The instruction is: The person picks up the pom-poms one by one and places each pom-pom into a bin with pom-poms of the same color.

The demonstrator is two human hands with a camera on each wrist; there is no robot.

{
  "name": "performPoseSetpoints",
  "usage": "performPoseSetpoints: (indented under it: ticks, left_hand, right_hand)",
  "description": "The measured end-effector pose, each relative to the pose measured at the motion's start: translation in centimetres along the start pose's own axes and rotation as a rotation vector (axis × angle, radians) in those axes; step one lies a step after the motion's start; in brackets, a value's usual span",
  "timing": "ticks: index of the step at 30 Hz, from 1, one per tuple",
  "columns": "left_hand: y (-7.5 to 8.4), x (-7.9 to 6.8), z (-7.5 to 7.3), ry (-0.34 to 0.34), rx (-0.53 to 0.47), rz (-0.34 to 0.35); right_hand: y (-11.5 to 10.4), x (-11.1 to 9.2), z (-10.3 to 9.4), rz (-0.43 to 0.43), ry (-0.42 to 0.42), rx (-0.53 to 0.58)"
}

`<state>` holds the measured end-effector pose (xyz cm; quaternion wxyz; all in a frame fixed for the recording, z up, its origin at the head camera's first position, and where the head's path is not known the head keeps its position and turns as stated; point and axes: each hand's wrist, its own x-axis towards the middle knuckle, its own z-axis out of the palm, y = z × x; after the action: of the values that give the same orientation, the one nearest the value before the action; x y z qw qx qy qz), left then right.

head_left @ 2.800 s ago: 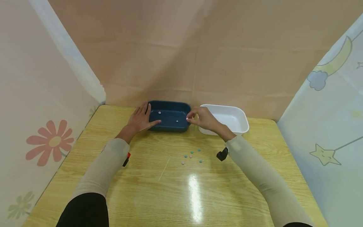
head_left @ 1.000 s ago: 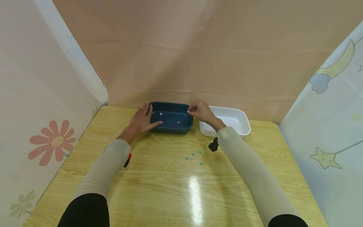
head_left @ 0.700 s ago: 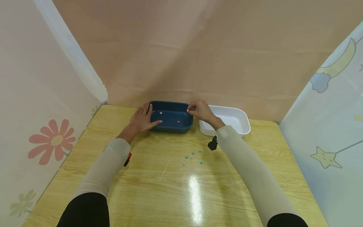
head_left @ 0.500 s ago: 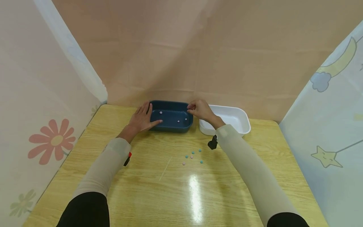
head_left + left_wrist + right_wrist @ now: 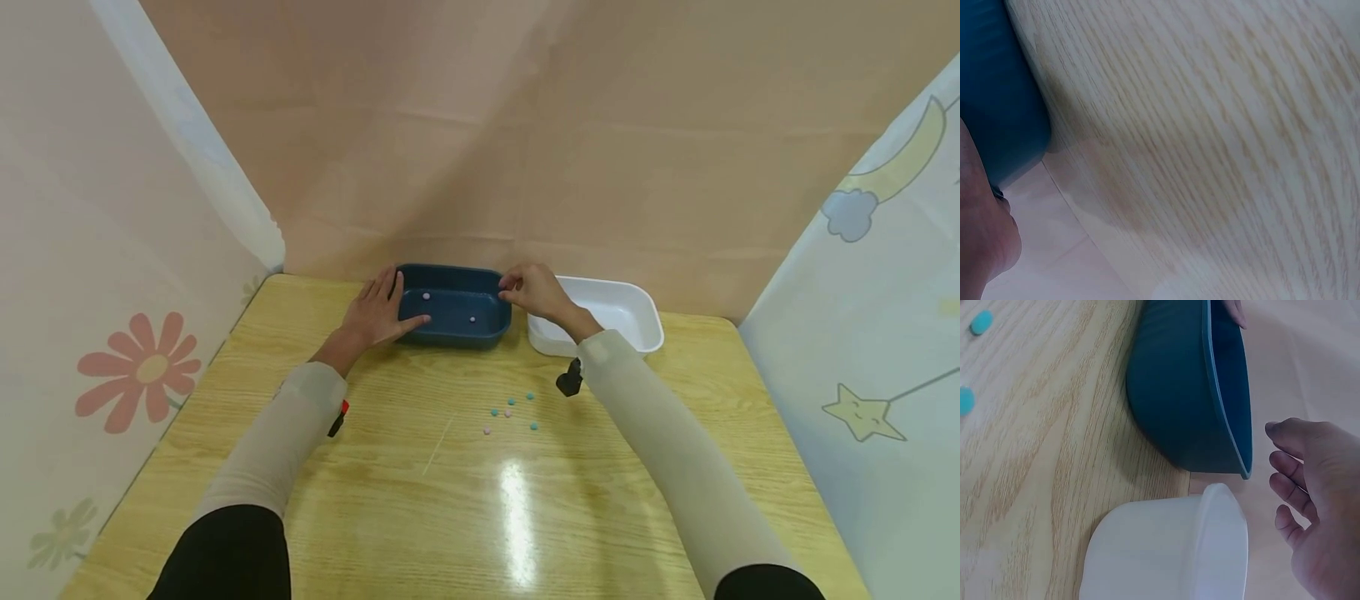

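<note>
My left hand (image 5: 375, 315) lies with fingers spread over the left end of a dark blue tray (image 5: 453, 340), thumb extended across its near rim. Inside the tray sit two small pink beads, one pink bead (image 5: 426, 297) toward the back and another pink bead (image 5: 472, 319) nearer the front. Above the tray's right end hovers my right hand (image 5: 536, 292). In the right wrist view, the right hand's (image 5: 1329, 481) fingers are loosely bent, apart from the thumb, and nothing is held between them.
Right of the blue tray stands a white tray (image 5: 651, 342), partly behind the right hand. Several small turquoise pieces, including a turquoise bead (image 5: 534, 426), lie on the wooden table (image 5: 390, 517) with a pink bead (image 5: 487, 431). A paper-covered wall (image 5: 420, 167) rises behind the trays.
My right hand came up over the blue tray's right end and let go of a pink bead, which appeared inside half a second ago and no longer shows. The left hand has stayed put.
</note>
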<state>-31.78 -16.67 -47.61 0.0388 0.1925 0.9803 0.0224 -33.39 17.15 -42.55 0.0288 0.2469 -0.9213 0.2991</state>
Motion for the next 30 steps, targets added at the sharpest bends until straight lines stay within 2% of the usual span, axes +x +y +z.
performPoseSetpoints:
  ticks: [7,12,30]
  left_hand:
    - [0.0,-0.1,0.0,0.019,-0.001,-0.001]
    - [0.1,-0.1,0.0,0.008,-0.001,0.002]
    - [0.2,-0.3,0.1,0.022,0.007,0.006]
  right_hand:
    - [0.2,-0.4,-0.4,-0.038,0.005,0.005]
    - [0.2,-1.1,-0.7,-0.067,0.000,0.015]
    - [-0.5,-3.1,-1.5,-0.140,-0.008,-0.047]
